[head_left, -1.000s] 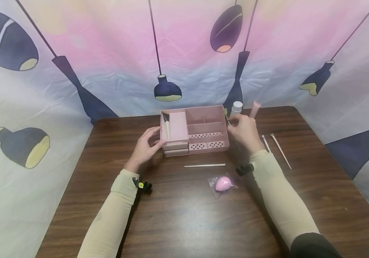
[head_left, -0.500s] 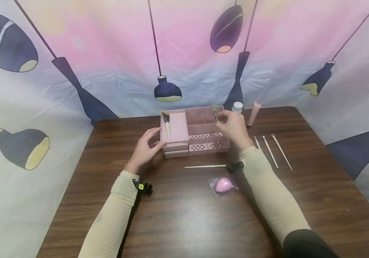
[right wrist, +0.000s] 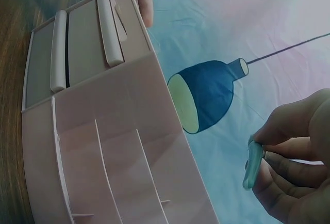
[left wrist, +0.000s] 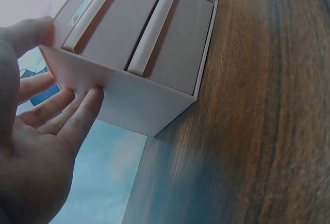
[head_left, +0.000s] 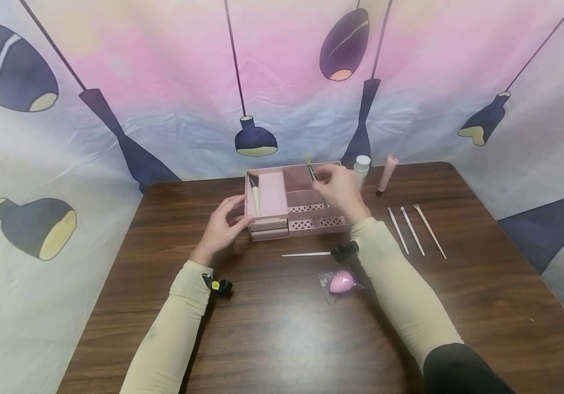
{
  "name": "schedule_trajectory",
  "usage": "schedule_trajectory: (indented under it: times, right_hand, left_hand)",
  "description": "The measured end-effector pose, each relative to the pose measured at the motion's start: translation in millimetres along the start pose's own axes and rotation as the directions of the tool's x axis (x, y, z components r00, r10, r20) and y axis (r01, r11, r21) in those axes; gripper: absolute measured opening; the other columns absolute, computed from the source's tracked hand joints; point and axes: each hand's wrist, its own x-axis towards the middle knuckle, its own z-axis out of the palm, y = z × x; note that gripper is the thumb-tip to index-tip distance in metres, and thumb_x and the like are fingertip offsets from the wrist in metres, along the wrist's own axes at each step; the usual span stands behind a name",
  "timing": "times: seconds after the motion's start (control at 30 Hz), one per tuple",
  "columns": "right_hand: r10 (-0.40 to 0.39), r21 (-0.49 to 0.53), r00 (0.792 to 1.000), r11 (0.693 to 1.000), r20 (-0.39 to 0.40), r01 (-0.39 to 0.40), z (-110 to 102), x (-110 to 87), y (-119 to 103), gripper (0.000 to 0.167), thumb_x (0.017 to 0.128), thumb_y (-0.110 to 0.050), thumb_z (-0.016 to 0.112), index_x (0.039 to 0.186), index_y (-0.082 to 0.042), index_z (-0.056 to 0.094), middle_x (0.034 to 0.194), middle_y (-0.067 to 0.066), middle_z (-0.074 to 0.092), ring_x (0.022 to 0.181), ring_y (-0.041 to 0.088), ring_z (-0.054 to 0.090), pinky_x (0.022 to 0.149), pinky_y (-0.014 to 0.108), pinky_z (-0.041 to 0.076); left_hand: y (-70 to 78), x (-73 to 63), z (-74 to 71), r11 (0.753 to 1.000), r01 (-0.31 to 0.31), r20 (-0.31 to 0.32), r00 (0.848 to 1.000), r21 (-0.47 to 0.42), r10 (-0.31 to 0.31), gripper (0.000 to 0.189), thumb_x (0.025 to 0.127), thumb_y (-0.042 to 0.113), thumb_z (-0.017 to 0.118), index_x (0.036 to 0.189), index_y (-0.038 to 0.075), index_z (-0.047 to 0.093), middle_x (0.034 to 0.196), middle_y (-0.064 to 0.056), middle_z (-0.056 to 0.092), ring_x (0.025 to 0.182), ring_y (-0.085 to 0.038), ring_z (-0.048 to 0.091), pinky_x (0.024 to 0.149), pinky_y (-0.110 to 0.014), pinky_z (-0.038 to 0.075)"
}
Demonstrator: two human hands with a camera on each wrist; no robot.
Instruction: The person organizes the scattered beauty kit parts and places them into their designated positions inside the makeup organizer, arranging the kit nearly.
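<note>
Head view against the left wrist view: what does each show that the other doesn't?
Only the head view: the right hand pinching a slender greenish item, a white-capped bottle, a pink tube, pale brushes and a wrapped pink egg-shaped item.

Only the left wrist view: the palm of the left hand and the outer side panel of the pink organizer.

Both: left hand at the organizer, its drawer fronts, the wooden table and patterned backdrop.

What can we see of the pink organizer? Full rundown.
The pink organizer is boxy, apparently plastic, standing on the wooden table. On its left, a shallow open tray holds a pale-handled brush; below are two drawers, seemingly closed, with long bar-like pulls. On its right are divided open compartments, with dark-spotted panels toward the front. The left hand touches its left side. The right hand hides part of the right half in the head view.
</note>
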Motion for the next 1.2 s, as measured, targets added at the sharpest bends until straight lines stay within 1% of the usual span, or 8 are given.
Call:
schedule_trajectory:
  times: [0.2, 0.43, 0.63, 0.77, 1.0, 1.2]
  right_hand:
    - [0.015, 0.030, 1.000, 0.999, 0.005, -0.015, 6, 1.6, -8, 0.025, 0.082, -0.017, 0.065, 0.105, -0.012, 0.074, 0.090, 0.005, 0.076, 0.080, 0.018, 0.072, 0.077, 0.036, 0.058]
    - [0.000, 0.057, 1.000, 0.998, 0.030, -0.002, 11, 4.5, -15, 0.026, 0.083, -0.015, 0.065, 0.108, -0.010, 0.074, 0.093, 0.006, 0.076, 0.083, 0.018, 0.071, 0.077, 0.033, 0.059]
    - [-0.001, 0.075, 0.999, 0.997, 0.045, -0.003, 16, 8.0, -22, 0.026, 0.083, -0.016, 0.064, 0.108, -0.010, 0.073, 0.094, 0.005, 0.075, 0.083, 0.017, 0.071, 0.078, 0.033, 0.058]
    - [0.003, 0.097, 0.998, 0.995, 0.067, -0.009, 20, 9.6, -27, 0.027, 0.084, -0.014, 0.063, 0.108, -0.010, 0.073, 0.096, 0.005, 0.075, 0.084, 0.017, 0.071, 0.079, 0.031, 0.058]
    - [-0.017, 0.101, 0.997, 0.995, 0.070, 0.010, 31, 13.7, -37, 0.024, 0.085, -0.015, 0.065, 0.107, -0.010, 0.073, 0.094, 0.004, 0.076, 0.082, 0.016, 0.071, 0.078, 0.029, 0.059]
    - [0.011, 0.139, 0.993, 0.990, 0.114, -0.027, 41, 17.2, -44, 0.023, 0.086, -0.016, 0.067, 0.107, -0.010, 0.073, 0.096, 0.004, 0.075, 0.084, 0.015, 0.070, 0.077, 0.026, 0.059]
  left_hand:
    - [0.6, 0.1, -1.3, 1.000, -0.006, 0.000, 1.000, 0.017, 0.006, 0.056, 0.090, 0.005, 0.068, 0.140, -0.008, 0.045, 0.140, -0.028, 0.044, 0.129, -0.043, 0.046, 0.102, -0.059, 0.047]
    - [0.1, 0.1, -0.4, 1.000, -0.002, 0.009, 1.000, 0.026, 0.002, 0.057, 0.090, 0.006, 0.068, 0.140, -0.008, 0.045, 0.141, -0.027, 0.043, 0.130, -0.041, 0.046, 0.102, -0.055, 0.049]
    - [0.2, 1.8, 1.8, 1.000, -0.005, 0.007, 1.000, 0.002, 0.005, 0.057, 0.090, 0.006, 0.069, 0.140, -0.008, 0.045, 0.140, -0.027, 0.044, 0.129, -0.041, 0.046, 0.103, -0.057, 0.048]
    - [0.0, 2.2, 2.9, 1.000, -0.005, 0.007, 1.000, 0.003, 0.005, 0.057, 0.090, 0.006, 0.069, 0.140, -0.008, 0.045, 0.141, -0.027, 0.044, 0.129, -0.040, 0.046, 0.102, -0.056, 0.048]
    - [-0.4, 0.5, 2.3, 1.000, -0.012, 0.000, 1.000, -0.003, 0.012, 0.056, 0.090, 0.006, 0.069, 0.139, -0.009, 0.045, 0.139, -0.029, 0.044, 0.128, -0.042, 0.047, 0.102, -0.058, 0.048]
    - [-0.2, -0.5, 0.4, 1.000, -0.008, -0.003, 1.000, 0.000, 0.008, 0.056, 0.090, 0.006, 0.069, 0.139, -0.009, 0.046, 0.139, -0.028, 0.044, 0.128, -0.041, 0.047, 0.102, -0.056, 0.048]
